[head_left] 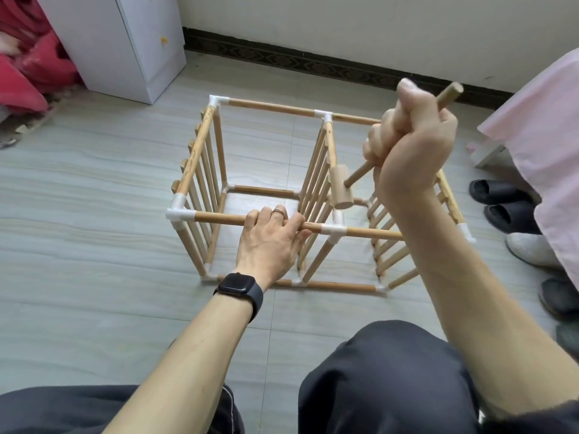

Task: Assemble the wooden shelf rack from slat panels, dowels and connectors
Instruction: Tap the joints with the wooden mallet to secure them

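The wooden shelf rack (pixel 216 151) stands on the tiled floor, built of three upright slat panels joined by dowels and white plastic connectors (pixel 178 213). My left hand (pixel 271 238) grips the near top dowel (pixel 219 218) just left of the middle connector (pixel 335 231). My right hand (pixel 407 142) grips the handle of a small wooden mallet (pixel 341 191), raised above the rack. The mallet head hangs a little above the middle connector. My right forearm hides part of the right slat panel (pixel 385 245).
A white cabinet (pixel 125 42) stands at the back left beside red fabric (pixel 28 67). Pink bedding (pixel 539 145) hangs at the right, with several shoes (pixel 507 205) on the floor below it. My knees in dark trousers (pixel 385 380) fill the bottom edge.
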